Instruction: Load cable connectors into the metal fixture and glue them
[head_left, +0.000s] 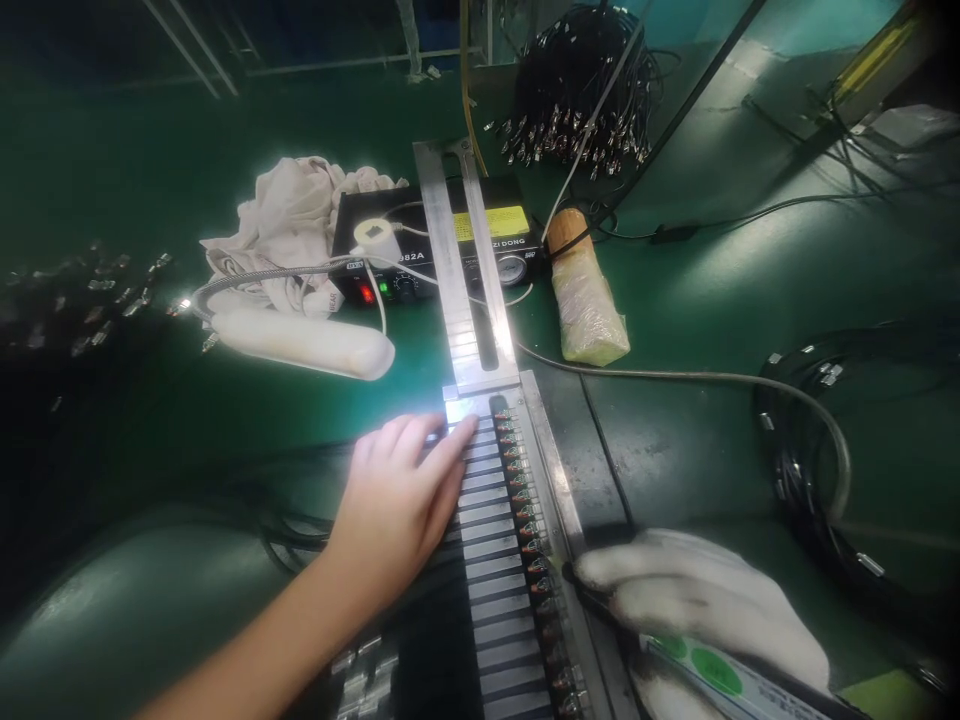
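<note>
A long metal fixture point(491, 515) with a row of slots runs up the middle. Small wired connector ends with orange and green bits point(529, 510) line its right side. My bare left hand point(409, 480) rests over the fixture's far left end, fingers stretched out and one fingertip touching the top slots. The underside of that hand is hidden. In a white glove, my right hand point(705, 600) is closed around a pen-like tool point(709, 672) with green round stickers and a dark front end. Its tip is near the connector row; contact cannot be made out.
Behind the fixture stands a black control box point(427, 265), partly under a slotted metal plate point(442, 240). Left of it are a white lamp point(300, 340) and crumpled cloth point(285, 200). A wrapped wooden-handled object point(589, 290) lies right. Cable bundles point(577, 90) sit at the back and sides.
</note>
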